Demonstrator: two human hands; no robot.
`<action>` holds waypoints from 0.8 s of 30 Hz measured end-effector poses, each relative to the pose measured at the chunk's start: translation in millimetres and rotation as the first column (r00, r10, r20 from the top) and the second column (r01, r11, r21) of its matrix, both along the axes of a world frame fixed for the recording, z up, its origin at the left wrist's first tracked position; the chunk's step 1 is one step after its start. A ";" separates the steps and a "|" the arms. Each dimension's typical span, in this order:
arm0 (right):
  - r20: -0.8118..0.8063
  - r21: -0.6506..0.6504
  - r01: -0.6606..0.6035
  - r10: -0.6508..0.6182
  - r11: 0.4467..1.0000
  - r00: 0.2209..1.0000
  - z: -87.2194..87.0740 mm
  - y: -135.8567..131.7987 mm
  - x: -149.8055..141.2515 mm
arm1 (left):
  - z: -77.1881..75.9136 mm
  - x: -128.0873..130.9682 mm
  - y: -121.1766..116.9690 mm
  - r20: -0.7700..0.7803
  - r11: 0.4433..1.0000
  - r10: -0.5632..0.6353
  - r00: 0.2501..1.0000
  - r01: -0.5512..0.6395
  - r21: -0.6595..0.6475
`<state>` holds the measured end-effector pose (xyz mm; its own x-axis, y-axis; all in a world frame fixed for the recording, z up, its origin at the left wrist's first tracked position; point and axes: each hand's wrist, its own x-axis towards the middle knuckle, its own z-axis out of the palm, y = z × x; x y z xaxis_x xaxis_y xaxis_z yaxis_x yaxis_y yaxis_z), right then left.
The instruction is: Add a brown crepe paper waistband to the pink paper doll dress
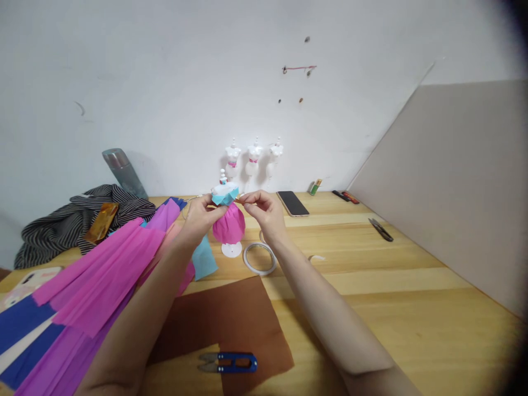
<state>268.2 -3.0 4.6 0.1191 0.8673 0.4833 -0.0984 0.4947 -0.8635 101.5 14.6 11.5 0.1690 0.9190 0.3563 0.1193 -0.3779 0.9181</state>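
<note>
A miniature dress form [223, 175] on a round white base stands upright between my hands, wearing a light blue paper top [225, 195] and a puffed pink paper skirt [229, 224]. My left hand [202, 213] is closed around the form's waist from the left, thumb at the front. To the right of the waist, my right hand [264, 210] pinches a thin brown strip [239, 201] that runs to the waist. The strip's far end is hidden behind the form and my left fingers. Below my right hand lies a roll of white tape [259, 258].
Three white dress forms [254, 154] stand against the wall. Brown crepe paper [198, 316] and blue thread snips [237, 362] lie in front. Pink, purple and blue paper [111, 264] is heaped left. A phone [292, 203] and dark scissors [381, 230] lie right.
</note>
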 end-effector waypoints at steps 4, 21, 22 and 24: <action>0.001 0.028 0.024 -0.024 0.999 1.000 -1.1 -1.4 -1.0 | 1.8 3.3 -1.9 0.018 1.000 0.010 1.000 -0.010 -0.006; 0.210 0.185 0.125 -0.163 0.975 0.964 -3.4 -12.3 -12.0 | 3.8 12.8 -6.9 0.051 0.997 0.075 0.996 -0.074 -0.023; 0.213 0.185 0.130 -0.169 0.974 0.962 -3.7 -12.2 -12.4 | 3.8 13.3 -7.2 0.059 0.997 0.073 0.996 -0.071 -0.024; 0.217 0.188 0.139 -0.179 0.972 0.960 -4.6 -11.3 -12.9 | 3.7 13.7 -7.7 0.078 0.998 0.057 0.995 -0.055 -0.029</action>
<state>255.3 -14.4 0.0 0.1161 0.7497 0.6515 0.1856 0.6280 -0.7558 115.3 6.9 15.2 0.0897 0.9355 0.3416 0.0664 -0.3479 0.9352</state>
